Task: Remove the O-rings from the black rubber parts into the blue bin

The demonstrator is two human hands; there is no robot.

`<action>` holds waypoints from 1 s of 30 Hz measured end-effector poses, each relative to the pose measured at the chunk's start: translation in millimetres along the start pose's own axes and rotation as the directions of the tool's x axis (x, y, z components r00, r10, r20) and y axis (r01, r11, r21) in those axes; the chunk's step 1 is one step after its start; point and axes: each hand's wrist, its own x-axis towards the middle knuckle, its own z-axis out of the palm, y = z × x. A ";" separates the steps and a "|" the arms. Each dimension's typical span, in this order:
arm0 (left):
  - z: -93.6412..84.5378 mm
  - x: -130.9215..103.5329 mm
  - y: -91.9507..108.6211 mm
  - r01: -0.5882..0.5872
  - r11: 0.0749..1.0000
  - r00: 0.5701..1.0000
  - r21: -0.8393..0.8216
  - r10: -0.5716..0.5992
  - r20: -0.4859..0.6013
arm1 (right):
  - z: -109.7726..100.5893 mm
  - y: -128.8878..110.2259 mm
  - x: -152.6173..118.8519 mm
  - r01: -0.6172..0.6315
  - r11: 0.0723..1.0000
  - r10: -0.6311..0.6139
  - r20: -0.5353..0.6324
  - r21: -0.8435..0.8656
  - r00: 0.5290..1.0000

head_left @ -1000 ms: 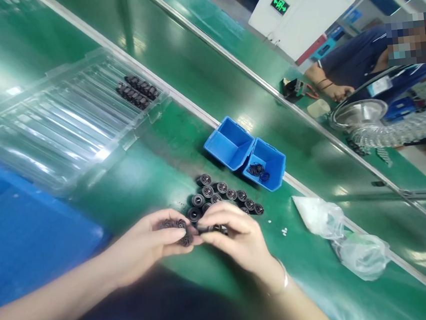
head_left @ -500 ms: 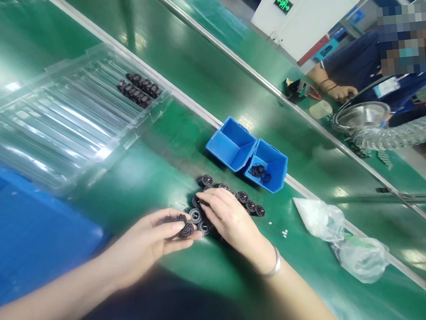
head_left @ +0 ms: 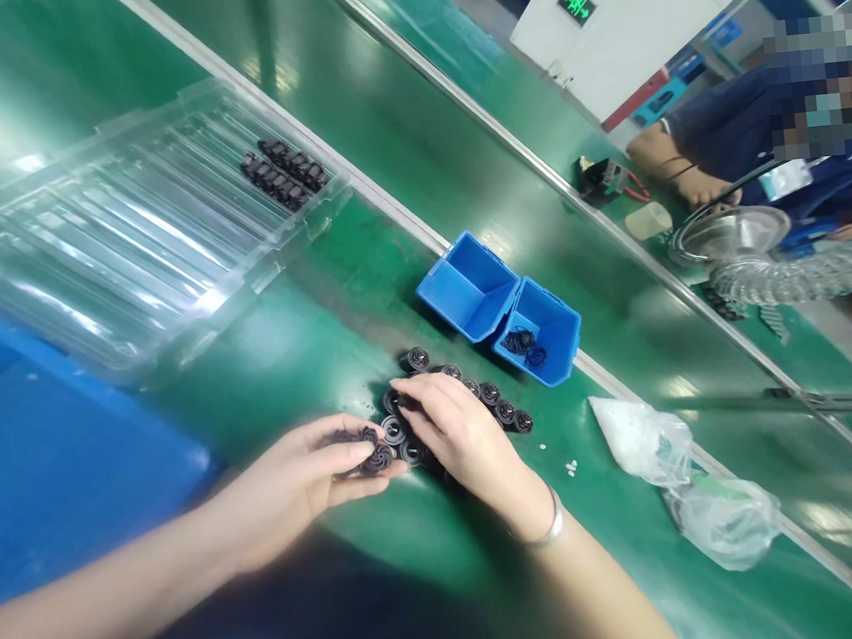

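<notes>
At the far left a blue surface (head_left: 71,474) lay along the near side of a clear plastic tray (head_left: 149,256), which was divided into long slots and rested on the green table (head_left: 324,354). Two short rows of dark parts (head_left: 283,178) stood in the tray's right end. Below and to the right of it, the left hand (head_left: 320,465) was closed around at least two dark finned parts (head_left: 375,453), the thumb lying across them and their round, swirled ends facing right. Just beyond its fingertips began a cluster of dark round parts (head_left: 488,393) on the table, partly hidden by the right hand (head_left: 460,442), which lay palm down above them with its fingers curled down among them; I could not tell whether it gripped one. A bracelet (head_left: 555,520) circled that wrist. Behind the cluster, two blue bins (head_left: 468,290) stood side by side, touching, the right one holding thin black loops (head_left: 525,343). Farther right, a few small white pieces (head_left: 571,469) lay loose on the table, and past them were two plastic bags (head_left: 643,441), the first filled with something white. Across the table, at the upper right, a co-worker's hand (head_left: 704,190) was near a shiny metal dish (head_left: 738,231), with a clear ribbed hose (head_left: 805,271) running off to the right.
</notes>
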 end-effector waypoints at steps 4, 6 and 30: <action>-0.2 -0.3 0.6 -0.009 1.000 1.000 0.010 0.009 0.009 | -2.0 -1.0 3.1 0.033 0.999 -0.032 0.025 -0.028 0.999; -0.2 0.0 1.4 -0.014 1.000 1.000 0.019 0.014 0.002 | -3.6 -1.8 4.7 0.047 0.998 -0.046 0.035 -0.037 0.998; 6.0 -3.2 -9.9 0.035 0.999 0.989 0.030 -0.039 0.142 | -4.2 -43.0 -24.2 -0.114 0.947 0.117 0.007 0.299 0.993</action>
